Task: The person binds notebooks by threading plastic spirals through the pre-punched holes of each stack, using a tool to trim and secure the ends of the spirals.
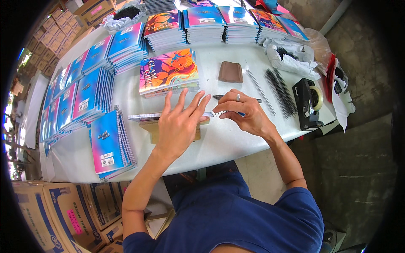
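Note:
My left hand (179,122) lies flat, fingers spread, pressing on a notebook (145,117) that rests on a small wooden block (152,130) at the middle of the white table (223,145). My right hand (244,111), with a ring on one finger, pinches the end of a spiral wire coil (220,113) at the notebook's right edge. A dark pen-like tool (219,97) lies just beyond that hand. A stack of colourful notebooks (168,71) sits right behind my left hand.
Blue-covered notebooks (107,143) fan out along the table's left side, with more stacks (202,25) across the back. Loose black coils (278,90), a brown pad (230,72), a tape dispenser (308,103) and plastic bags (291,55) sit right. Cardboard boxes (63,211) stand at lower left.

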`<action>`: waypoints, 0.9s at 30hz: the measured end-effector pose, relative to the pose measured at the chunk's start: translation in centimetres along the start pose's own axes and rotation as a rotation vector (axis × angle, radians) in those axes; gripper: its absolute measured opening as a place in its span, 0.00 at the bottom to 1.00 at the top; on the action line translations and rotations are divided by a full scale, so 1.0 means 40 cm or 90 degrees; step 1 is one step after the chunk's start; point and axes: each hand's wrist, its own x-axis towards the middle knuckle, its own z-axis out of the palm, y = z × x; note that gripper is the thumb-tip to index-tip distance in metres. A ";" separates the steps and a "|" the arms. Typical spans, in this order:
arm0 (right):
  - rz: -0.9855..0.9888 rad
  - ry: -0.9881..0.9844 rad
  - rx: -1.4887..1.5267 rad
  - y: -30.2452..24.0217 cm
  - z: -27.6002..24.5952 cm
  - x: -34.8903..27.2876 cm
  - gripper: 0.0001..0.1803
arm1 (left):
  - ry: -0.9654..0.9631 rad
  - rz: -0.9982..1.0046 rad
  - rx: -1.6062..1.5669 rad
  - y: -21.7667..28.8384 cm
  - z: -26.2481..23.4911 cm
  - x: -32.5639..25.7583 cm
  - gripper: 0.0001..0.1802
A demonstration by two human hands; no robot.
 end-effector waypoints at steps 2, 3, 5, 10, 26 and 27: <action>-0.049 0.036 -0.074 0.002 0.006 0.000 0.13 | -0.024 -0.024 -0.013 0.000 -0.006 0.008 0.29; -0.075 0.054 -0.111 0.003 0.010 -0.001 0.13 | -0.034 -0.039 -0.019 0.002 -0.009 0.013 0.30; 0.001 0.032 -0.092 0.007 0.018 -0.014 0.15 | -0.056 -0.064 -0.032 0.003 -0.011 0.019 0.31; 0.014 0.040 -0.161 0.005 0.026 -0.013 0.13 | -0.071 -0.094 -0.054 0.009 -0.010 0.030 0.30; -0.001 -0.024 -0.180 -0.017 0.017 0.036 0.09 | -0.099 -0.090 -0.137 0.003 0.001 0.046 0.30; 0.003 -0.044 -0.170 -0.005 0.020 0.034 0.09 | -0.092 -0.075 -0.139 0.003 0.002 0.046 0.30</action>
